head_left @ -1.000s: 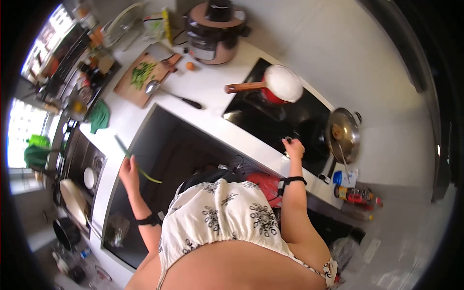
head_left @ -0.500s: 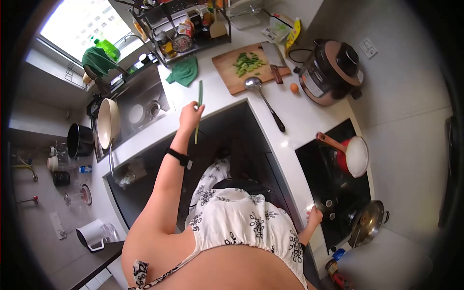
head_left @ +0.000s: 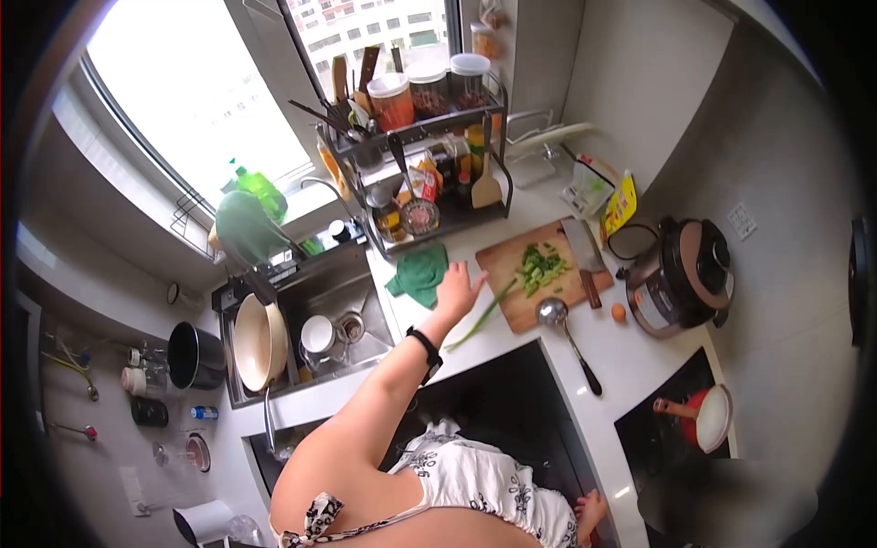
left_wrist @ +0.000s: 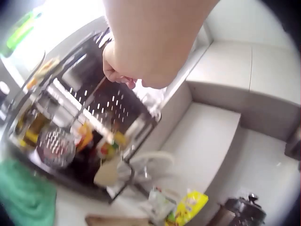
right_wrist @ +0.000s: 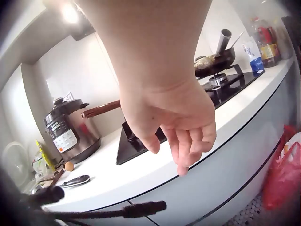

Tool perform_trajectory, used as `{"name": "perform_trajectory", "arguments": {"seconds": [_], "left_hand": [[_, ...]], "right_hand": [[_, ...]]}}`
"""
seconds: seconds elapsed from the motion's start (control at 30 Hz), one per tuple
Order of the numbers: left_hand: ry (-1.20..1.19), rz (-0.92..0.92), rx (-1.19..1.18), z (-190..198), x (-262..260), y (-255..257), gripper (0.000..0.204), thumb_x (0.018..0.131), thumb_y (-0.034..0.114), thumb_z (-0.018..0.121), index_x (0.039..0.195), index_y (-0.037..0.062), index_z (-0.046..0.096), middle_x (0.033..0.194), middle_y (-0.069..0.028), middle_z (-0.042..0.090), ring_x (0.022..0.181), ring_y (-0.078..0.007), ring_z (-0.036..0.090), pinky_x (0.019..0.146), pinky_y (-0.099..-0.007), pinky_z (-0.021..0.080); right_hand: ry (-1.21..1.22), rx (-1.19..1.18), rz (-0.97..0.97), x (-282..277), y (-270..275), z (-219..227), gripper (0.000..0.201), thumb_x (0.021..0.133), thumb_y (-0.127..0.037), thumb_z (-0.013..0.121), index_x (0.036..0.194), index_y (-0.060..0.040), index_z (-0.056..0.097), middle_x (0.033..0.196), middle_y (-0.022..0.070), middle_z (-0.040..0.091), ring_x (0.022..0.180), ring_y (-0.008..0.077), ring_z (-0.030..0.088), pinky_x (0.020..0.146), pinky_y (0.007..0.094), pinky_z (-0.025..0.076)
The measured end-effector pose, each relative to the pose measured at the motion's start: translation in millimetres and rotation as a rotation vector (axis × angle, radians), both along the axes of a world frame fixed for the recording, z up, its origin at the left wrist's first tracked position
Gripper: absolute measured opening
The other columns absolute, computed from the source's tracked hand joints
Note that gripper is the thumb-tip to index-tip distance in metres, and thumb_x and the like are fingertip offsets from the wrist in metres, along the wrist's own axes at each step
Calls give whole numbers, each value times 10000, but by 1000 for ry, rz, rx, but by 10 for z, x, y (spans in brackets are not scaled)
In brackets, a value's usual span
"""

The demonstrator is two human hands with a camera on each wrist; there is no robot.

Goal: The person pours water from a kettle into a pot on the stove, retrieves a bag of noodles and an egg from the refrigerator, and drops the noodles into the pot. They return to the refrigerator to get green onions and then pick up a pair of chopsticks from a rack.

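Note:
My left hand (head_left: 458, 292) is stretched out over the counter beside the green cloth (head_left: 422, 274), its fingers extended and apart from the scallion. That long green scallion (head_left: 481, 315) lies slantwise just to the right, its upper end at the wooden cutting board (head_left: 496, 260). Chopped green pieces (head_left: 541, 267) and a cleaver (head_left: 582, 256) rest on the board. In the left wrist view the left hand (left_wrist: 121, 70) overlaps the spice rack, fingers partly hidden behind the wrist. Low by the counter's front edge, my right hand (right_wrist: 181, 127) hangs with loosely bent fingers, holding nothing.
A ladle (head_left: 568, 338) and an egg (head_left: 618, 312) lie near the board, with a pressure cooker (head_left: 681, 279) behind. The red saucepan (head_left: 708, 418) stands on the stove. To the left, a pan (head_left: 259, 342) leans across the sink (head_left: 365, 297). Behind is the rack (head_left: 438, 224).
The view has swung left toward the sink and window. My left hand has let go of the scallion, which now lies by the board. The right hand has come away from the stove knobs.

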State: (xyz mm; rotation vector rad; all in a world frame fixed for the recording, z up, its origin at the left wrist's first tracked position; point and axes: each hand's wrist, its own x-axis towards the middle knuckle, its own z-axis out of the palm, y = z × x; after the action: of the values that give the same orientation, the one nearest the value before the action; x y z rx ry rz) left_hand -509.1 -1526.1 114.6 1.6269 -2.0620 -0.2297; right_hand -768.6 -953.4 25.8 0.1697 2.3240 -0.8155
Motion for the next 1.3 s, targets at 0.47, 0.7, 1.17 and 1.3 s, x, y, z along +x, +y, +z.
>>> {"name": "perform_trajectory", "arguments": {"seconds": [0.47,0.7,1.17,1.3], "left_hand": [[88,501,-561,2496,1331,-2115,362,880,347,538,933,7,650,929,-183,638,908,-362,619,754,-480,480],[22,435,-615,2242,2241,-3218,503,918,552,387,881,149,685,774,-131,668,718,-336,657,613,-469,508],[362,485,-1337,3429,2128,-1330,361,911,437,516,802,122,655,680,-66,615,594,-229,601,548,-343,483],[1214,-251,-861,3008,967,-307,299,932,351,519,916,72,623,793,-54,623,688,-168,606,636,-294,498]], "right_hand": [[64,-66,107,138,-396,-72,323,932,-331,503,931,-15,568,599,97,616,331,143,455,281,281,322],[202,36,154,457,-691,346,335,861,-334,606,839,-1,634,680,146,644,608,233,672,611,359,511],[401,-555,208,669,-1422,1813,146,900,-137,580,981,-21,619,737,77,666,657,146,655,598,259,491],[634,-655,371,736,-1842,2588,301,782,-102,733,1058,-50,624,745,18,619,596,100,512,576,238,453]]}}
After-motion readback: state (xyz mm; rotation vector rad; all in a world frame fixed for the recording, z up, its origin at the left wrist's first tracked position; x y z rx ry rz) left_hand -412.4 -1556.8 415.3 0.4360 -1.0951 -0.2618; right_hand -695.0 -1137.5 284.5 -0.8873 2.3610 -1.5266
